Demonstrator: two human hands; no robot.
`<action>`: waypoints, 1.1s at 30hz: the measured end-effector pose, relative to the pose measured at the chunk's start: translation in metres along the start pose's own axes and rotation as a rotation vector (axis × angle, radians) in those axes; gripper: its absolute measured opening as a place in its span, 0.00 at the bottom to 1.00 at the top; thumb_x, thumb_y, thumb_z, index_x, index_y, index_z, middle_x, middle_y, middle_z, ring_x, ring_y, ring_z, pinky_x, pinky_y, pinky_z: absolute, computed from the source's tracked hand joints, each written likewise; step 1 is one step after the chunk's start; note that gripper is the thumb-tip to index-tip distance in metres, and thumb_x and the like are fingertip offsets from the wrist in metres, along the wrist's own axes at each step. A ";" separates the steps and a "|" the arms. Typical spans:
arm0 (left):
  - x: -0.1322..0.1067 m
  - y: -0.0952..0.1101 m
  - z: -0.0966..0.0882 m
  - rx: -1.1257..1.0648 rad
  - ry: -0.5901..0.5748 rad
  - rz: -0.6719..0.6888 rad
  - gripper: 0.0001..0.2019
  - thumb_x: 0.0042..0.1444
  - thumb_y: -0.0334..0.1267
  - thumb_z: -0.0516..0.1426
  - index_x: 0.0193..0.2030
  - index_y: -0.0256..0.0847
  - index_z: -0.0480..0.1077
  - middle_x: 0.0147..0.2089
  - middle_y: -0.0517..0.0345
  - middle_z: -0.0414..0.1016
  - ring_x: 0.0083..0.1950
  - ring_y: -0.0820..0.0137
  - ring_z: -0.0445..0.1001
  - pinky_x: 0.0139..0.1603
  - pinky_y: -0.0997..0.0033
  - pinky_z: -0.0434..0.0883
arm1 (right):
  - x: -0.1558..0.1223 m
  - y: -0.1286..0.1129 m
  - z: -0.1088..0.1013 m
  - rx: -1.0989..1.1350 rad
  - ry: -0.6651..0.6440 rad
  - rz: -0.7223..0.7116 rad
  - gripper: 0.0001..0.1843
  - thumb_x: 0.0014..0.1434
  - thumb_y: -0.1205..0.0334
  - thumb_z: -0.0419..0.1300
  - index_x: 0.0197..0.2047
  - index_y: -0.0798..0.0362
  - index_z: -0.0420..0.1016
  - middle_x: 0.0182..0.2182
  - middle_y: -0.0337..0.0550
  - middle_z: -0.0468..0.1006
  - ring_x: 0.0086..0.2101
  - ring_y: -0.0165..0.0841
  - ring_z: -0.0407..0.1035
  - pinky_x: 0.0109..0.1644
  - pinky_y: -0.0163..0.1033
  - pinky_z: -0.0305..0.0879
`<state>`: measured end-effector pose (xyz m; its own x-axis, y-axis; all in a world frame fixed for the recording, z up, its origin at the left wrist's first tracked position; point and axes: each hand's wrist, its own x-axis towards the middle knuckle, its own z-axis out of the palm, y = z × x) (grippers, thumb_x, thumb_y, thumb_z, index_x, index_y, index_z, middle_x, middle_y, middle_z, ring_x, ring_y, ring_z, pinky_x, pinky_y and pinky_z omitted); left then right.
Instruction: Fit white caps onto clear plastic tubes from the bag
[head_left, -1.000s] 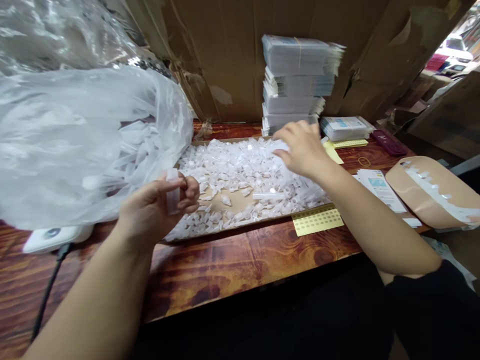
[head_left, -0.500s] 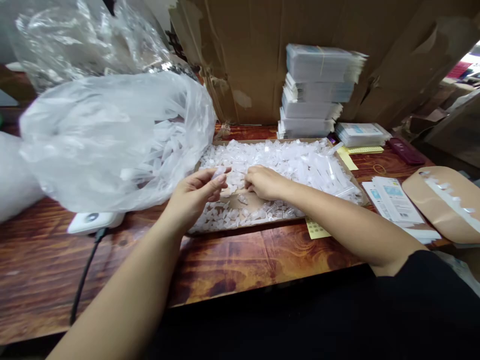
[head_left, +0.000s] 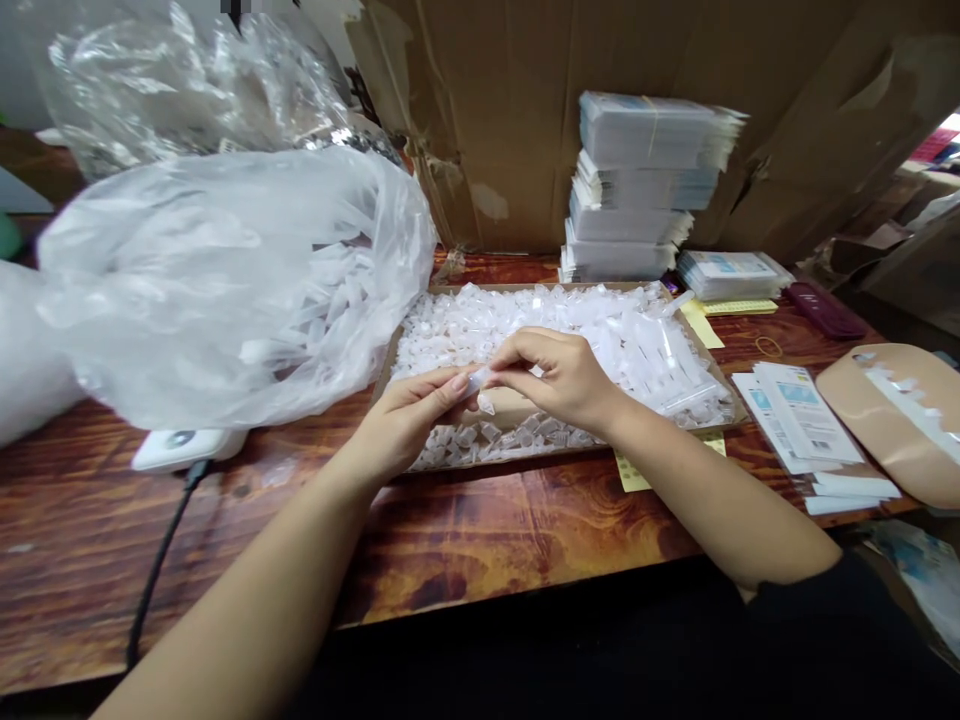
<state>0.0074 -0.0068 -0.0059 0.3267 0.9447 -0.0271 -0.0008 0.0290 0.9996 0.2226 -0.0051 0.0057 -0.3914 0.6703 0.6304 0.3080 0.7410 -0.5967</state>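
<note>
Broadly, a wooden table carries everything, with a tall cardboard panel standing along its far edge. Toward the table's left side, a bulging translucent bag lies just beside the left rim of a shallow cardboard tray, whose long sides run roughly with the table's front edge. Many loose clear plastic parts fill much of the tray, leaving a bare patch toward its front edge. Both hands meet above that patch's left end, nearer the tray's front left corner than its back right one. The right hand has thumb and forefinger pinched together, the other fingers curled in; the left hand presses its thumb along the forefinger. Between them is the small plastic piece, its long axis seeming to run from hand to hand, slightly higher at the right. It touches both sets of fingertips, so neither hand is clearly nearer. Whether the right fingertips also pinch a second part cannot be told. Just below them shows a pointed clear part; its support is unclear.
</note>
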 end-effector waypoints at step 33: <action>0.009 -0.008 -0.022 0.424 0.622 0.439 0.10 0.63 0.46 0.59 0.39 0.46 0.63 0.33 0.60 0.71 0.37 0.65 0.71 0.44 0.63 0.68 | 0.010 -0.017 0.015 -0.596 -0.445 0.241 0.06 0.70 0.64 0.60 0.43 0.56 0.77 0.42 0.55 0.84 0.42 0.42 0.77 0.46 0.44 0.71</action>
<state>-0.0102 0.0081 -0.0142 -0.1964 0.8523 0.4848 0.3869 -0.3870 0.8370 0.2001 -0.0115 0.0148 -0.5264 0.8301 0.1839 0.7932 0.5574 -0.2454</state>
